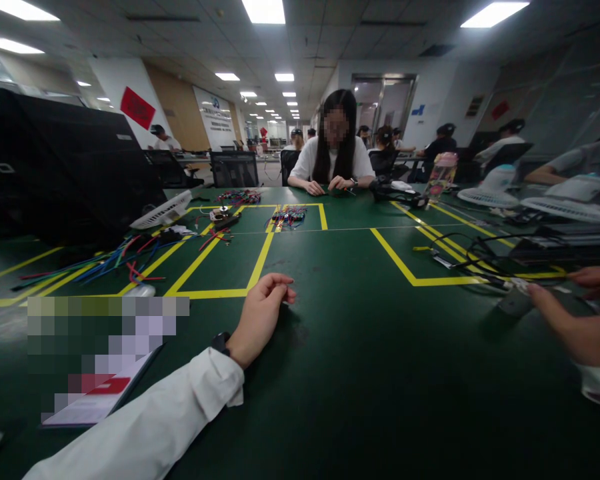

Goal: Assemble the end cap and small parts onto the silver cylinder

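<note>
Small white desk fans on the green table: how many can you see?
3, perhaps more hidden. One white fan lies at the left by the black case; one stands at the right beyond the pink bottle; another is farther right.

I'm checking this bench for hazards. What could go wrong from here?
The right hand reaches among tangled black cables; a finger could snag one and drag the small grey part beside it. The left hand rests loosely closed on the green mat; anything tiny pinched there could drop unnoticed.
</note>
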The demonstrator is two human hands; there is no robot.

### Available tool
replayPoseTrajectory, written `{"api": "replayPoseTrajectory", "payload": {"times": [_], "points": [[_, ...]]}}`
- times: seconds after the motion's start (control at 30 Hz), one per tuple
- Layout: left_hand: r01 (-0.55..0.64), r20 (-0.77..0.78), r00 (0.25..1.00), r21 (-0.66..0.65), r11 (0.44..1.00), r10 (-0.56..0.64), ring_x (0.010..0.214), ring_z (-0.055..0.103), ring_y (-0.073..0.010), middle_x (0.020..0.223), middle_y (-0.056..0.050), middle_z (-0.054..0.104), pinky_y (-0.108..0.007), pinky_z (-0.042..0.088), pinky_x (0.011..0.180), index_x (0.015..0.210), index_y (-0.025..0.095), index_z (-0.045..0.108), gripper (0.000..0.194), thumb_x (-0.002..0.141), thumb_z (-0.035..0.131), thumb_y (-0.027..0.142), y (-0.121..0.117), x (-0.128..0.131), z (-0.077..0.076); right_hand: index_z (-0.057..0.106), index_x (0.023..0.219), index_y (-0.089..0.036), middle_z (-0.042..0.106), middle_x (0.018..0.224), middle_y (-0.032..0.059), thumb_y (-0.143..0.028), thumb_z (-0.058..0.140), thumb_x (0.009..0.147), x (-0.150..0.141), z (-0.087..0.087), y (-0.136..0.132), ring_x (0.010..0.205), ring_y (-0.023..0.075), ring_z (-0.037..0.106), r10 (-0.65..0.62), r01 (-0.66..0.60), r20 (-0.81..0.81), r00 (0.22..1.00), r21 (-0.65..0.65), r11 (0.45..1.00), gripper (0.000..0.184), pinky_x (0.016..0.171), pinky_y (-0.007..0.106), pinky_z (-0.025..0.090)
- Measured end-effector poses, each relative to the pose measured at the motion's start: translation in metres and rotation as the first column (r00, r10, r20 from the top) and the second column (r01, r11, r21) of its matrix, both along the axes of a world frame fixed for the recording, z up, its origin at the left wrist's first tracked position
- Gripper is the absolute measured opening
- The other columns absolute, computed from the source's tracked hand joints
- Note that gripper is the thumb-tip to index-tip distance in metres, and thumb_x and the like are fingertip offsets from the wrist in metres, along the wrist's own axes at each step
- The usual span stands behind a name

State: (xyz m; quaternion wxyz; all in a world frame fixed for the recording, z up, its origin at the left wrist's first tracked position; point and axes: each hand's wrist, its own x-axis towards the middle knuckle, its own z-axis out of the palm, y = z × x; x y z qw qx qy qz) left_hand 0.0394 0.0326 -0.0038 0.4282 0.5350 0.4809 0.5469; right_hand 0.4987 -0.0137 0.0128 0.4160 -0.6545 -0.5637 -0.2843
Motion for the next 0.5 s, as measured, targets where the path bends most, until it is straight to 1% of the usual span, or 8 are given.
{"api": "replayPoseTrajectory", "payload": {"times": [0.03, 0.1, 0.17, 0.23, 0.27, 0.33, 0.4, 0.5], "points": [[-0.002, -0.001, 1.0, -0.002, 1.0, 0.002, 0.063, 0.059, -0.0128, 0.067, 0.002, 0.061, -0.026, 0.045, 0.065, 0.086, 0.016, 0.059, 0.012, 0.076, 0.053, 0.022, 0.0, 0.0, 0.0, 0.047, 0.063, -0.019, 0.057, 0.078, 0.0078, -0.043, 0.066, 0.062, -0.009, -0.002, -0.004, 0.072, 0.0198, 0.056, 0.111, -0.111, 0.102, 0.989, -0.012, 0.994, 0.031, 0.069, 0.036, 0.045], [-0.007, 0.006, 1.0, -0.007, 1.0, 0.007, 0.063, 0.059, -0.0128, 0.067, 0.002, 0.061, -0.026, 0.045, 0.065, 0.085, 0.016, 0.059, 0.012, 0.076, 0.053, 0.022, 0.0, 0.0, 0.0, 0.041, 0.05, -0.019, 0.056, 0.071, 0.0046, -0.035, 0.066, 0.064, -0.028, -0.004, -0.011, 0.071, 0.0176, 0.055, 0.348, -0.328, 0.297, 0.889, -0.116, 0.937, 0.032, 0.073, 0.035, 0.043], [-0.005, 0.014, 1.0, -0.008, 1.0, 0.005, 0.063, 0.058, -0.0126, 0.067, 0.002, 0.061, -0.026, 0.045, 0.065, 0.085, 0.016, 0.059, 0.012, 0.076, 0.053, 0.022, 0.0, 0.0, 0.0, 0.049, 0.051, -0.02, 0.059, 0.078, 0.0047, -0.033, 0.066, 0.064, -0.044, -0.005, -0.015, 0.079, 0.0194, 0.056, 0.411, -0.368, 0.406, 0.816, -0.182, 0.912, 0.025, 0.08, 0.037, 0.042], [0.0, 0.02, 1.0, -0.006, 1.0, 0.0, 0.063, 0.058, -0.0124, 0.067, 0.002, 0.061, -0.026, 0.045, 0.065, 0.085, 0.016, 0.059, 0.012, 0.076, 0.054, 0.022, 0.0, 0.0, 0.0, 0.061, 0.075, -0.021, 0.059, 0.103, 0.0094, -0.04, 0.064, 0.065, -0.05, -0.006, -0.012, 0.102, 0.0264, 0.053, 0.251, -0.234, 0.411, 0.876, -0.094, 0.968, 0.021, 0.092, 0.043, 0.036], [0.004, 0.023, 1.0, -0.004, 1.0, -0.004, 0.062, 0.058, -0.0124, 0.067, 0.002, 0.061, -0.026, 0.045, 0.065, 0.085, 0.016, 0.059, 0.012, 0.076, 0.054, 0.022, 0.0, 0.0, 0.0, 0.062, 0.094, -0.02, 0.054, 0.116, 0.0129, -0.045, 0.062, 0.067, -0.047, -0.007, -0.009, 0.114, 0.0299, 0.046, 0.135, -0.129, 0.37, 0.919, -0.042, 0.991, 0.037, 0.098, 0.046, 0.03], [0.009, 0.025, 1.0, 0.001, 1.0, -0.009, 0.062, 0.058, -0.0126, 0.067, 0.002, 0.061, -0.026, 0.045, 0.065, 0.085, 0.016, 0.059, 0.012, 0.076, 0.054, 0.022, 0.0, 0.0, -0.001, 0.047, 0.125, -0.014, 0.039, 0.132, 0.0191, -0.054, 0.056, 0.07, -0.03, -0.012, 0.0, 0.127, 0.0336, 0.032, -0.043, 0.057, 0.273, 0.961, -0.042, 0.997, 0.069, 0.101, 0.048, 0.026], [0.008, 0.02, 1.0, -0.001, 1.0, -0.008, 0.063, 0.058, -0.013, 0.067, 0.002, 0.061, -0.026, 0.045, 0.065, 0.085, 0.016, 0.06, 0.013, 0.075, 0.054, 0.022, 0.001, -0.001, -0.001, 0.037, 0.134, -0.012, 0.037, 0.133, 0.0209, -0.059, 0.053, 0.069, -0.003, -0.019, 0.009, 0.127, 0.0345, 0.031, -0.1, 0.145, 0.238, 0.966, -0.18, 0.973, 0.082, 0.096, 0.047, 0.033], [0.001, 0.007, 1.0, -0.005, 1.0, -0.001, 0.063, 0.058, -0.0135, 0.067, 0.001, 0.061, -0.026, 0.045, 0.065, 0.085, 0.017, 0.06, 0.013, 0.075, 0.054, 0.022, 0.001, -0.001, -0.001, 0.044, 0.126, -0.012, 0.052, 0.117, 0.0189, -0.057, 0.047, 0.075, 0.033, -0.029, 0.021, 0.108, 0.0317, 0.05, -0.044, 0.138, 0.21, 0.977, -0.457, 0.879, 0.068, 0.084, 0.041, 0.043]]}}
